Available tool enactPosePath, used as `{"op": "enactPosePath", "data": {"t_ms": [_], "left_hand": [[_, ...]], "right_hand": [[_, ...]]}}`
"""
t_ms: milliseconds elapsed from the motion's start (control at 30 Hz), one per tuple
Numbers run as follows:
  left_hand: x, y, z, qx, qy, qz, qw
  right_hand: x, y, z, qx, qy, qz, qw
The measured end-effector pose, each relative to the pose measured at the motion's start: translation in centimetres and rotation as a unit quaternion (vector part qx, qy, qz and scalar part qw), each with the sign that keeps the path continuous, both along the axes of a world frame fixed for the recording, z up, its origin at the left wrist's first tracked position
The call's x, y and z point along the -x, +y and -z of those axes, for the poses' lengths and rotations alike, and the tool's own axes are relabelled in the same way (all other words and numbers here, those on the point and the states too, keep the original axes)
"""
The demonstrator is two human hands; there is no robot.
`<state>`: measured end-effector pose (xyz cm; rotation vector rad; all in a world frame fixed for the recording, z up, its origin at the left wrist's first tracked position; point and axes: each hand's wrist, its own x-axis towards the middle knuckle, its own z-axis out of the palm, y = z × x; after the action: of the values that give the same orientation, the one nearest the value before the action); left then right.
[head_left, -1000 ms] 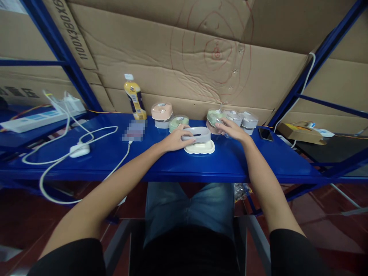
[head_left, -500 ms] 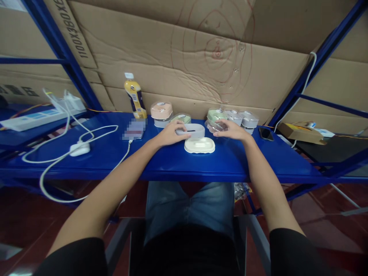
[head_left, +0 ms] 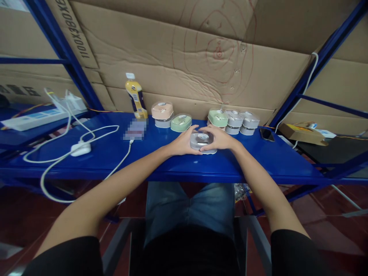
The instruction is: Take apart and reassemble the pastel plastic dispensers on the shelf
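Observation:
A grey oval box with a clear lid (head_left: pixel 198 142) stands at the middle of the blue shelf, above a white scalloped base (head_left: pixel 210 151) that shows at its lower right. My left hand (head_left: pixel 184 143) curls round the box's left side. Its right side and top are gripped by my right hand (head_left: pixel 219 138). Behind them sit a green box (head_left: pixel 181 123) at the left, a peach box (head_left: pixel 162 111) on a grey one, another green box (head_left: pixel 217 118) on a partly hidden box, and stacked grey boxes (head_left: pixel 248 122) at the right.
A yellow bottle (head_left: pixel 135 96) stands at the back left, near a blurred phone-like item (head_left: pixel 135 129) with a cable. White cables and an adapter (head_left: pixel 81 148) lie further left. A dark phone (head_left: pixel 267 134) rests at the right, before an open carton (head_left: pixel 304 134).
Both hands have come together at the middle. The clear lid has moved left with my right hand onto the grey box, and the box now sits over the white base.

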<state>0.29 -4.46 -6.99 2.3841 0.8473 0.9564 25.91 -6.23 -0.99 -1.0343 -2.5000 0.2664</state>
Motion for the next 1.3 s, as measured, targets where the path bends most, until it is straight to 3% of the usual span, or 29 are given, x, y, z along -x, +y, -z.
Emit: {"op": "enactPosePath", "data": {"t_ms": [400,633,800,933,1133,1300], "left_hand": [[0.2,0.3,-0.6,0.009,0.029,-0.009,1.0],[0.8,0.5,-0.6,-0.016,0.051,-0.016,0.998],[1.8,0.2,-1.8,-0.085,0.037,-0.07,0.993],[2.4,1.6,-2.9,-0.165,0.064,-0.14,0.974],[2.5,3.3,-2.4,-0.131,0.221,-0.23,0.939],[1.8,1.5,-2.8,-0.159,0.212,-0.278,0.923]], "right_hand": [[0.1,0.5,0.8,0.037,-0.037,-0.004,0.999],[-1.6,0.8,0.6,0.081,-0.062,-0.013,0.995],[-3.2,0.6,-0.4,0.09,-0.068,0.033,0.993],[-3.2,0.3,-0.8,0.054,-0.081,0.104,0.99],[-1.4,0.1,-0.2,-0.015,-0.117,0.165,0.979],[0.9,-0.4,-0.1,-0.069,-0.146,0.24,0.957]]}}
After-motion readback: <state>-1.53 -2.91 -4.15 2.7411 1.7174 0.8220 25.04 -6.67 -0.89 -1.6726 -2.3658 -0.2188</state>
